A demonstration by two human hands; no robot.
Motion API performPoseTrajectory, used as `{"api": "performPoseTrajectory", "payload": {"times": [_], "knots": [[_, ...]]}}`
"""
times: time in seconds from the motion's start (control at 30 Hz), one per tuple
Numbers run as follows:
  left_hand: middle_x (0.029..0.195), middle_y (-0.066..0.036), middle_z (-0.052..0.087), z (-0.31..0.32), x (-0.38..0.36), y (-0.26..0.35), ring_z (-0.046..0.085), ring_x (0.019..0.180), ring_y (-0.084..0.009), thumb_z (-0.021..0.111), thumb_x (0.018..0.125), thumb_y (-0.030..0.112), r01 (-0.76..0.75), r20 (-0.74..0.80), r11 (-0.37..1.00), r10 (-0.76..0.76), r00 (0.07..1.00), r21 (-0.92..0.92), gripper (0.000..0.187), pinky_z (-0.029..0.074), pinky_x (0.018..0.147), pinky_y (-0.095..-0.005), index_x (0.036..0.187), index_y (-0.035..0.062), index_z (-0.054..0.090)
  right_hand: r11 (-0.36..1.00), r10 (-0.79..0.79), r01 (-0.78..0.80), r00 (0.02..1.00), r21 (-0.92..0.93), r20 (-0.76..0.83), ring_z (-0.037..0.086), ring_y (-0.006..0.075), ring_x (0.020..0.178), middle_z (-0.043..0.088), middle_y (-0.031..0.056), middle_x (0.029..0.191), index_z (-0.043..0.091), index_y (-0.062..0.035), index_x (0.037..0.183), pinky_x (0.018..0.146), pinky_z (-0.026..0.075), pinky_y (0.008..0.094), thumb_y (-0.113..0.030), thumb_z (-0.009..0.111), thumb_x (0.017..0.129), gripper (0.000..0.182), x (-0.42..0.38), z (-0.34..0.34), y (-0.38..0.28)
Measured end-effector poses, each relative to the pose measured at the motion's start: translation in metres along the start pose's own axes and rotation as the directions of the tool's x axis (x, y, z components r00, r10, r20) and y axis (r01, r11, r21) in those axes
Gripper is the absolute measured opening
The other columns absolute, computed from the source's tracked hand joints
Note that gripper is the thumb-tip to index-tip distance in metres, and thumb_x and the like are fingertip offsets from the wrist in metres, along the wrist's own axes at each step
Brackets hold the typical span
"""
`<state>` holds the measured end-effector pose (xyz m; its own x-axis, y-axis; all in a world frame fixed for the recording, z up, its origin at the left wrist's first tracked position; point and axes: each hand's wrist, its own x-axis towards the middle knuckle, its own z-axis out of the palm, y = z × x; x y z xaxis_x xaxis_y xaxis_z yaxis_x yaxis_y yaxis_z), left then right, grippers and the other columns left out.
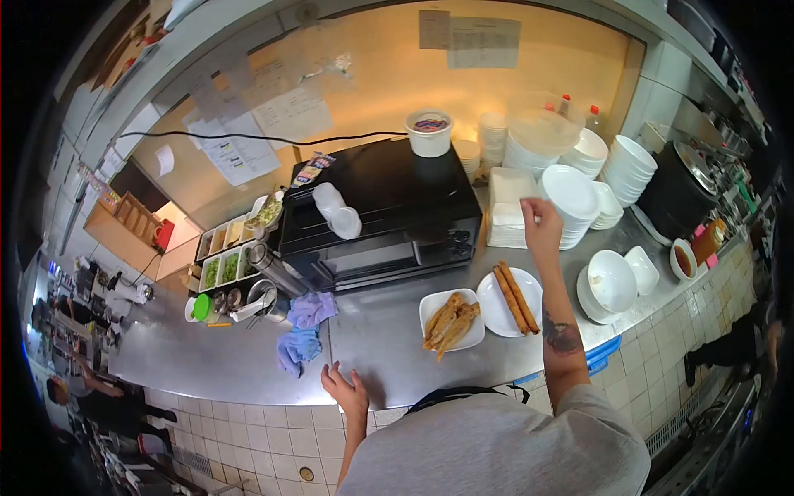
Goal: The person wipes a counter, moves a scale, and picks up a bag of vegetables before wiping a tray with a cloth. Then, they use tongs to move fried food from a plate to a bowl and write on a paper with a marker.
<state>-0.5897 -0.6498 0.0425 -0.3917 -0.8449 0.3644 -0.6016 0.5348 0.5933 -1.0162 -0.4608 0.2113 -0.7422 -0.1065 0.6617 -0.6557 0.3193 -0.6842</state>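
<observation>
My left hand (346, 390) is at the front edge of the steel counter, its fingers apart and nothing in them. Stretched forward, my right hand (542, 223) is beside a stack of white napkins or paper sheets (507, 207) and a pile of white plates (570, 192). Its fingers are bent together; whether something small is between them is hidden. Below that forearm, a round white plate (493, 312) carries two long fried dough sticks (516, 299). A squarish white dish (475, 335) with browned fried pieces (451, 321) stands to its left.
A black oven (380, 207) with a white tub (429, 134) on top stands behind. Left are topping trays (227, 264), a steel flask (273, 269) and cloths (308, 322). White bowls (612, 281), a sauce bowl (683, 259) and a black pot (674, 190) are right.
</observation>
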Motion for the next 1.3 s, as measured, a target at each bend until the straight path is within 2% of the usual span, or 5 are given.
{"api": "performPoseTrajectory", "payload": {"times": [0.37, 0.73, 0.93, 1.03, 1.3], "knots": [[0.131, -0.028, 0.033, -0.021, -0.039, -0.030, 0.034, 0.120, -0.0420, 0.056, 0.084, 0.013, 0.287, -0.153, 0.958, -0.286, 0.946, -0.022, 0.037, 0.028, 0.100, -0.0469, 0.118, 0.0007, 0.048, 0.975, -0.116, 0.092, 0.987, 0.202, 0.109, 0.049, 0.0131, 0.061, 0.053, 0.0057, 0.064, 0.054, 0.0002, 0.073, 0.055, 0.039, 0.0287, -0.026, 0.041, 0.095, 0.037, 0.014, 0.027, -0.055], [0.111, -0.023, 0.049, -0.073, 0.122, -0.072, 0.049, 0.106, -0.0367, 0.060, 0.080, 0.011, 0.274, -0.083, 0.933, -0.300, 0.950, -0.235, 0.034, 0.040, 0.091, -0.0398, 0.111, -0.0007, 0.050, 0.919, 0.321, -0.342, 0.938, 0.198, 0.128, 0.047, 0.0074, 0.057, 0.053, 0.0003, 0.063, 0.058, -0.0034, 0.072, 0.053, 0.038, 0.0215, -0.034, 0.039, 0.098, 0.044, -0.080, -0.055, -0.006], [0.100, -0.021, 0.057, -0.058, 0.233, -0.124, 0.054, 0.097, -0.0372, 0.064, 0.079, 0.017, -0.353, -0.094, 0.840, 0.425, 0.900, 0.411, 0.034, 0.044, 0.083, -0.0425, 0.103, -0.0047, 0.056, 0.831, 0.542, -0.532, 0.840, 0.161, -0.026, 0.051, 0.0095, 0.058, 0.056, 0.0017, 0.066, 0.059, -0.0052, 0.075, 0.053, 0.042, 0.0235, -0.041, 0.040, 0.095, 0.045, -0.173, -0.071, -0.038], [0.086, -0.023, 0.059, -0.049, 0.282, -0.153, 0.056, 0.088, -0.0398, 0.065, 0.077, 0.020, -0.267, 0.339, 0.863, 0.121, 0.933, 0.429, 0.025, 0.046, 0.077, -0.0459, 0.080, -0.0045, 0.059, 0.799, 0.543, -0.545, 0.836, 0.253, 0.084, 0.048, 0.0096, 0.055, 0.055, 0.0023, 0.065, 0.057, -0.0047, 0.072, 0.052, 0.040, 0.0236, -0.037, 0.038, 0.095, 0.043, -0.225, -0.052, -0.084], [0.072, -0.022, 0.061, -0.115, 0.308, -0.135, 0.060, 0.069, -0.0395, 0.063, 0.077, 0.011, -0.374, 0.215, 0.843, 0.312, 0.925, 0.387, 0.017, 0.046, 0.060, -0.0454, 0.073, -0.0050, 0.060, 0.729, 0.594, -0.663, 0.736, 0.169, 0.324, 0.053, 0.0105, 0.061, 0.057, 0.0044, 0.065, 0.062, 0.0025, 0.078, 0.057, 0.044, 0.0254, -0.023, 0.048, 0.094, 0.033, -0.297, -0.004, -0.175]]}}
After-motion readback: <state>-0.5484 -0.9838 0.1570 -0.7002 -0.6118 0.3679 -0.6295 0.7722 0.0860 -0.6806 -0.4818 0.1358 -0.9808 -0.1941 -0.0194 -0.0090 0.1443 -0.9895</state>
